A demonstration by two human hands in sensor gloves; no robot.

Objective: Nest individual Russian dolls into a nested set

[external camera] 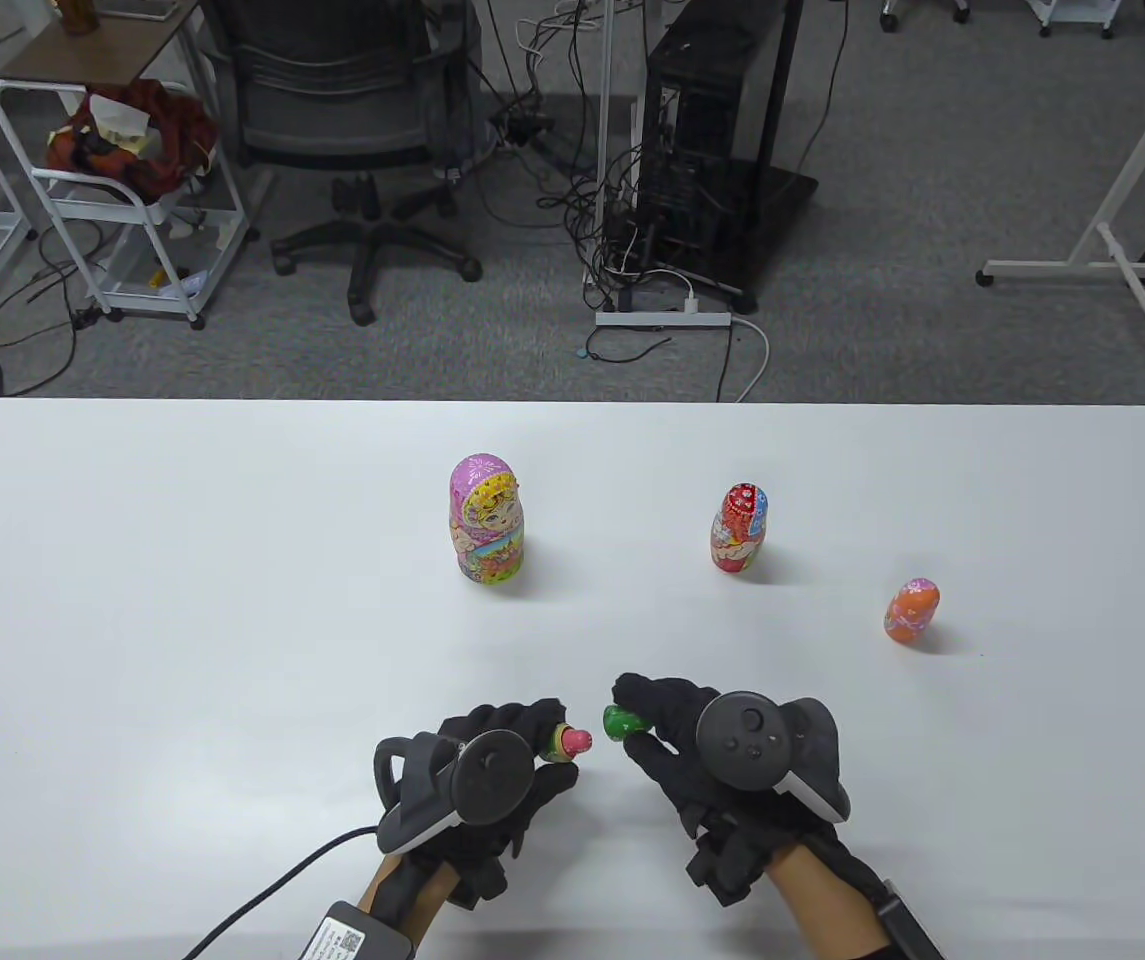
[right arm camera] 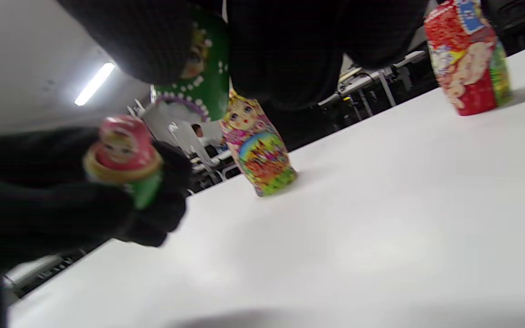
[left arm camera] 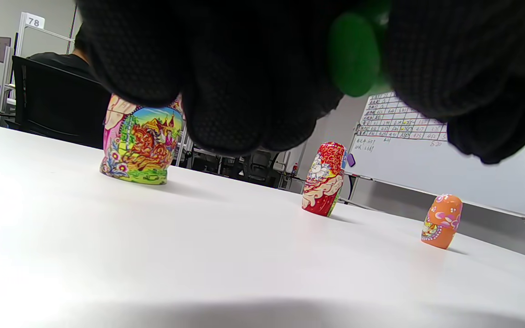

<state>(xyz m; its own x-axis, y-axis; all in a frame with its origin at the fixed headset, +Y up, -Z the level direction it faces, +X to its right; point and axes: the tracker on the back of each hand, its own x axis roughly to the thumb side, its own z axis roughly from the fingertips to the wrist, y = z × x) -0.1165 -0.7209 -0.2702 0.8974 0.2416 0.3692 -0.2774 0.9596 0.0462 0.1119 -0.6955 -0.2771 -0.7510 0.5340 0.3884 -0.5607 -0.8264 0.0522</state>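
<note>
My left hand (external camera: 550, 752) grips a green doll bottom half (right arm camera: 147, 189) with the smallest pink doll (external camera: 575, 741) seated in it, just above the table's near middle. My right hand (external camera: 638, 728) pinches the green doll top half (external camera: 621, 722), a short gap to the right of the pink doll; it also shows under my right fingers in the right wrist view (right arm camera: 208, 68). A large pink doll (external camera: 487, 520), a red doll (external camera: 738, 528) and an orange doll (external camera: 911, 609) stand closed on the white table (external camera: 182, 600). In the left wrist view a green piece (left arm camera: 353, 54) shows between gloved fingers.
The three standing dolls form a line from centre to right, well beyond my hands. A cable (external camera: 272, 890) runs from my left wrist off the near edge. Beyond the table's far edge are an office chair (external camera: 352, 120), a computer tower (external camera: 712, 150) and carts.
</note>
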